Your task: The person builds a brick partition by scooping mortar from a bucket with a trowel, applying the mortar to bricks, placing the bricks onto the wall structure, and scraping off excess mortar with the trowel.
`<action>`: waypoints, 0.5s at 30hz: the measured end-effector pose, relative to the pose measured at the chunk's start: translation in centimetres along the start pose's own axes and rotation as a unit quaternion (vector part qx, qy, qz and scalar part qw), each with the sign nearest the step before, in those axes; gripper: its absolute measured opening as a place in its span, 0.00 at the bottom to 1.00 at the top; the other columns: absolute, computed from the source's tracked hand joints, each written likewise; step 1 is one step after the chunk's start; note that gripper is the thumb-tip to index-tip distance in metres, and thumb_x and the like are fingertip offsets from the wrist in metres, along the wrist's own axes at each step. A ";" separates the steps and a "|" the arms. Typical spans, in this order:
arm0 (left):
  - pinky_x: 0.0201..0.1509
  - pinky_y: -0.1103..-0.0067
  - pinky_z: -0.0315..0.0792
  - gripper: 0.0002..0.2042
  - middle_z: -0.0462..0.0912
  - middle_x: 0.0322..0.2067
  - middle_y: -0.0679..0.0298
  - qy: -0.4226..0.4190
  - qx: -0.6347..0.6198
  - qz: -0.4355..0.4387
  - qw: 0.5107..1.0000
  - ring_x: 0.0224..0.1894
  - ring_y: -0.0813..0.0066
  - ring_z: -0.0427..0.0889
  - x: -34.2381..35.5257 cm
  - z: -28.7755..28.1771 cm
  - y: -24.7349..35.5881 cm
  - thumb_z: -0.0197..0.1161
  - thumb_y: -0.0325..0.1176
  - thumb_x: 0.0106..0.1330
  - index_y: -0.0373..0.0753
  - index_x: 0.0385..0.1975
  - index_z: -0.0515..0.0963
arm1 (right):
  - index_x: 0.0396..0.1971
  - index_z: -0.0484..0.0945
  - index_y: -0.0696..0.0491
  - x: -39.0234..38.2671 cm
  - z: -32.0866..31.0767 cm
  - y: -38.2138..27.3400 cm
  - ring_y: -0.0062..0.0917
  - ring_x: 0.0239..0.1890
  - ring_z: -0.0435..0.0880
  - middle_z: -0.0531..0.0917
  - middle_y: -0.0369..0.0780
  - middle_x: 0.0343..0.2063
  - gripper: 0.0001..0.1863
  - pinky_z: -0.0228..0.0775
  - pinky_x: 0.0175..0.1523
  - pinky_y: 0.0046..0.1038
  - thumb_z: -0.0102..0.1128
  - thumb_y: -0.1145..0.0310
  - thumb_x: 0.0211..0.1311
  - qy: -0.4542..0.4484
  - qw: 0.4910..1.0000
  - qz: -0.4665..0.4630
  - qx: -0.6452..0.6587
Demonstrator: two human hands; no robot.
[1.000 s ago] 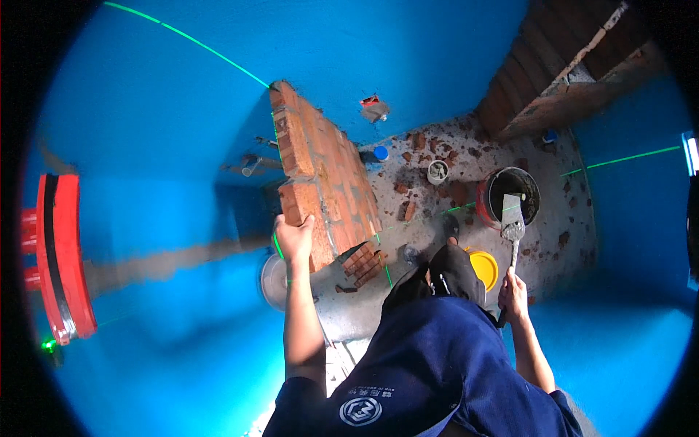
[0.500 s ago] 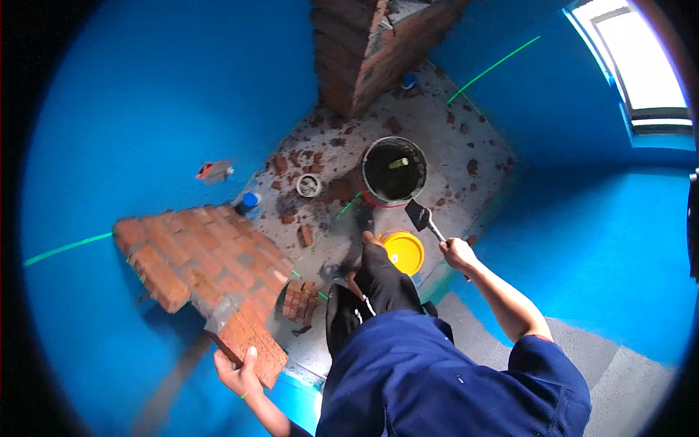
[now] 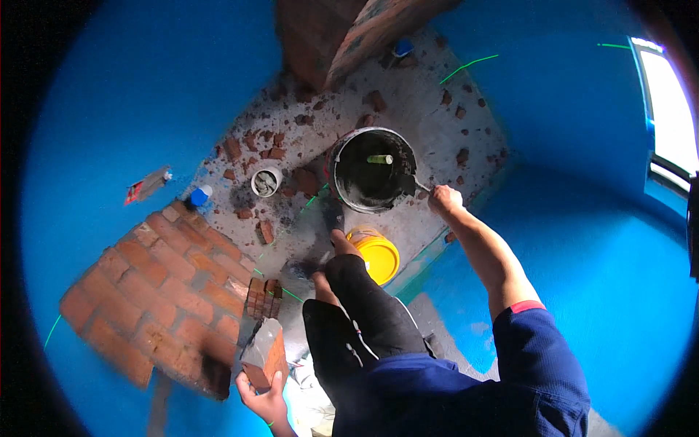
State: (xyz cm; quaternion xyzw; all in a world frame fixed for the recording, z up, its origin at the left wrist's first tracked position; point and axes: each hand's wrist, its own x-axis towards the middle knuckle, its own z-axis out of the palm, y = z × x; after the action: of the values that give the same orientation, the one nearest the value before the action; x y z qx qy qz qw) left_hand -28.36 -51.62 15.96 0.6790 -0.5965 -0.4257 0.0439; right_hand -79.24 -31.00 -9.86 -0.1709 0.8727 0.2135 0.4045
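My left hand grips a red brick beside the lower end of a brick wall. Grey mortar coats one face of that brick. In my right hand is a trowel, its blade dipping inside the rim of a round bucket. Dark mortar lies in this bucket, and a pale greenish stick pokes up out of it. How deep the blade sits in the mortar is hard to tell.
By my feet stands a yellow-lidded bucket. A small white pail, a brick stack and broken brick pieces lie on the floor. Another brick structure rises ahead; blue walls enclose the space.
My right hand moved up and left, bringing the trowel from outside the bucket into it. My left hand brought the brick away from the wall's end and turned it, showing its mortared face.
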 end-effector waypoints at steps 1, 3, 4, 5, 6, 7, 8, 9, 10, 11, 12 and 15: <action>0.52 0.70 0.72 0.28 0.76 0.43 0.56 0.001 0.007 0.010 1.000 0.47 0.67 0.76 0.4 0.9 0.0 0.74 0.24 0.43 0.30 0.47 0.69 | 0.36 0.85 0.53 1.7 1.0 -0.2 0.41 0.44 0.85 0.85 0.46 0.39 0.16 0.78 0.48 0.37 0.50 0.64 0.54 0.000 1.000 0.025 -0.008; 0.53 0.71 0.71 0.28 0.76 0.42 0.56 -0.008 0.027 0.000 1.000 0.46 0.68 0.76 1.3 2.5 -0.2 0.74 0.24 0.43 0.30 0.46 0.69 | 0.37 0.84 0.52 4.1 4.0 -0.2 0.39 0.45 0.85 0.85 0.46 0.40 0.16 0.77 0.48 0.37 0.50 0.66 0.53 -0.050 0.998 0.022 0.022; 0.53 0.71 0.70 0.28 0.76 0.42 0.57 -0.021 0.038 0.002 0.999 0.45 0.68 0.76 1.9 3.2 -0.3 0.74 0.24 0.43 0.30 0.46 0.69 | 0.38 0.84 0.52 5.1 5.4 0.2 0.38 0.47 0.84 0.85 0.46 0.41 0.17 0.77 0.49 0.36 0.50 0.67 0.52 -0.085 0.995 0.025 0.044; 0.52 0.72 0.70 0.28 0.75 0.40 0.57 -0.024 0.045 -0.012 0.999 0.44 0.68 0.76 2.4 4.0 -0.4 0.74 0.24 0.42 0.31 0.45 0.69 | 0.34 0.84 0.53 6.2 7.1 -0.1 0.37 0.48 0.83 0.85 0.45 0.41 0.15 0.75 0.49 0.37 0.54 0.62 0.53 -0.120 0.992 0.038 0.028; 0.52 0.72 0.70 0.28 0.75 0.40 0.57 -0.026 0.047 -0.014 0.998 0.44 0.68 0.76 2.9 4.6 -0.7 0.74 0.24 0.42 0.31 0.45 0.69 | 0.28 0.81 0.55 6.7 8.5 0.1 0.35 0.37 0.83 0.84 0.45 0.32 0.13 0.74 0.39 0.36 0.53 0.61 0.53 -0.199 0.975 0.007 0.095; 0.52 0.71 0.70 0.28 0.75 0.40 0.57 -0.038 0.055 -0.014 0.998 0.44 0.68 0.76 3.4 5.3 -0.8 0.74 0.24 0.42 0.30 0.45 0.69 | 0.22 0.79 0.56 7.2 9.8 0.2 0.33 0.26 0.83 0.83 0.45 0.24 0.14 0.72 0.29 0.35 0.53 0.61 0.54 -0.251 0.939 0.006 0.233; 0.51 0.71 0.70 0.28 0.75 0.40 0.57 -0.050 0.061 -0.011 0.997 0.43 0.68 0.76 4.0 5.9 -1.0 0.74 0.24 0.42 0.30 0.45 0.69 | 0.18 0.77 0.56 7.4 10.8 0.5 0.30 0.18 0.79 0.80 0.43 0.18 0.16 0.69 0.22 0.33 0.52 0.60 0.55 -0.307 0.897 0.049 0.313; 0.51 0.71 0.70 0.28 0.75 0.40 0.57 -0.055 0.064 -0.011 0.996 0.43 0.68 0.76 4.4 6.5 -1.2 0.74 0.24 0.42 0.30 0.45 0.69 | 0.16 0.75 0.54 7.7 11.8 0.0 0.26 0.13 0.70 0.73 0.38 0.13 0.20 0.61 0.18 0.30 0.51 0.55 0.60 -0.314 0.885 0.048 0.340; 0.49 0.73 0.69 0.27 0.74 0.40 0.59 -0.064 0.077 -0.010 0.995 0.43 0.70 0.74 4.7 7.2 -1.5 0.73 0.23 0.43 0.32 0.45 0.68 | 0.15 0.73 0.52 8.2 12.8 -0.8 0.21 0.09 0.62 0.67 0.34 0.09 0.24 0.53 0.14 0.28 0.50 0.50 0.64 -0.322 0.890 0.061 0.316; 0.47 0.75 0.69 0.26 0.73 0.40 0.62 -0.072 0.090 -0.009 0.993 0.42 0.73 0.73 4.9 7.8 -1.7 0.72 0.23 0.44 0.33 0.45 0.68 | 0.19 0.78 0.56 9.1 13.1 -1.4 0.31 0.16 0.79 0.81 0.43 0.18 0.16 0.68 0.21 0.33 0.50 0.61 0.57 -0.313 0.887 0.059 0.334; 0.47 0.75 0.69 0.26 0.73 0.40 0.62 -0.076 0.093 -0.011 0.993 0.42 0.73 0.73 5.1 8.4 -2.0 0.72 0.23 0.44 0.33 0.45 0.68 | 0.19 0.78 0.56 10.2 13.7 -2.7 0.31 0.16 0.79 0.81 0.43 0.18 0.16 0.68 0.21 0.33 0.50 0.61 0.57 -0.315 0.885 0.072 0.335; 0.45 0.74 0.69 0.26 0.74 0.39 0.61 -0.105 0.125 -0.033 0.986 0.41 0.72 0.73 5.6 9.6 -2.9 0.75 0.26 0.43 0.34 0.41 0.67 | 0.29 0.83 0.56 13.4 15.0 -6.3 0.41 0.33 0.85 0.84 0.51 0.31 0.17 0.77 0.36 0.39 0.47 0.62 0.60 -0.013 0.985 -0.129 0.117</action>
State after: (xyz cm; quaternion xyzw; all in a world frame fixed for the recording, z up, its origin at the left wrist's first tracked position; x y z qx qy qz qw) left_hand -32.57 -51.25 5.24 0.6502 -0.6233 -0.4179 -0.1186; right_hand -75.02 -30.37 -30.45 -0.2302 0.8570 0.0581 0.4574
